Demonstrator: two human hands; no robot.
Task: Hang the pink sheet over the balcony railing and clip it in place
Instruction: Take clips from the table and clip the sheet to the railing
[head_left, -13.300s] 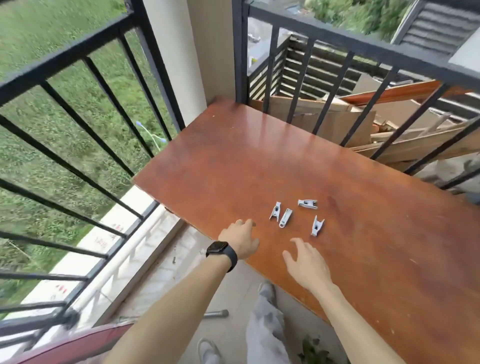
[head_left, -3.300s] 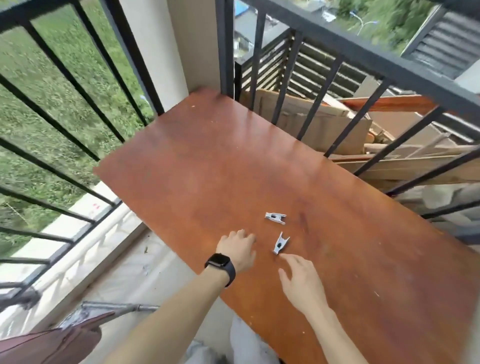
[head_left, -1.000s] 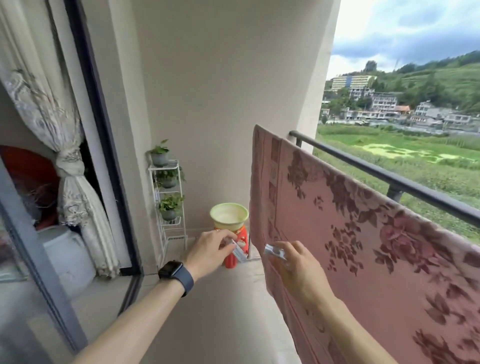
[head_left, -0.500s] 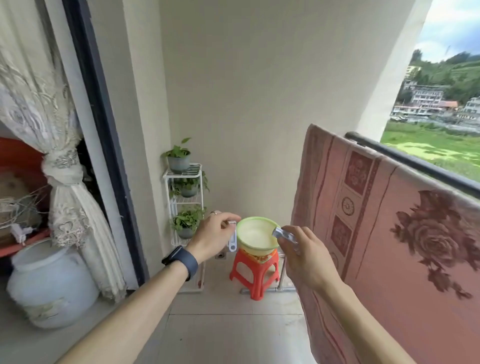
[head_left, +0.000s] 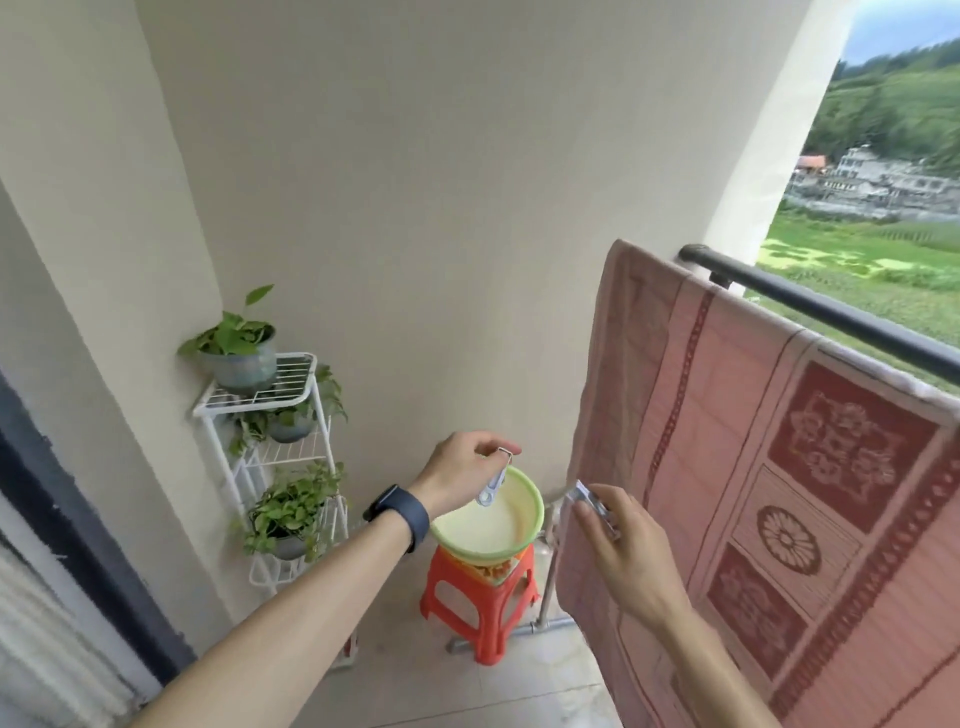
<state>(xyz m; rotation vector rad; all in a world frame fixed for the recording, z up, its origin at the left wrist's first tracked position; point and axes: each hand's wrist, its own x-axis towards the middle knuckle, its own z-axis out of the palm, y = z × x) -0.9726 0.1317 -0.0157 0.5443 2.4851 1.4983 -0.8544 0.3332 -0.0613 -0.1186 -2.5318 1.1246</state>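
- Since the pink sheet (head_left: 727, 467) already hangs from the railing (head_left: 831, 317), patterned face toward me and lower part dropping out of view, I count the hanging step as done.
- Sheet position: its top edge runs just beside the black top bar, from the end near the pillar to the right limit of view. I cannot tell exactly how the fold sits on the bar.
- No clip shows anywhere along that top edge, so I judge the clipping step not yet begun.
- My left hand (head_left: 462, 475) pinches a small metal clip (head_left: 491, 486) between thumb and forefinger. The clip dangles in front of the green basin (head_left: 488, 525) on the orange stool (head_left: 478, 597), well apart from the sheet.
- My right hand (head_left: 623, 551) has its fingers curled round a second clip (head_left: 592, 504), whose end pokes out past the fingertips. It hovers near the sheet's hanging side edge, low down and well below the top fold.
- Left to do, as I read it: raise each clip to the top fold, open it over cloth and bar, then let it bite.
- Risk noted: the unpinned cloth could slide off or bunch when I touch it.
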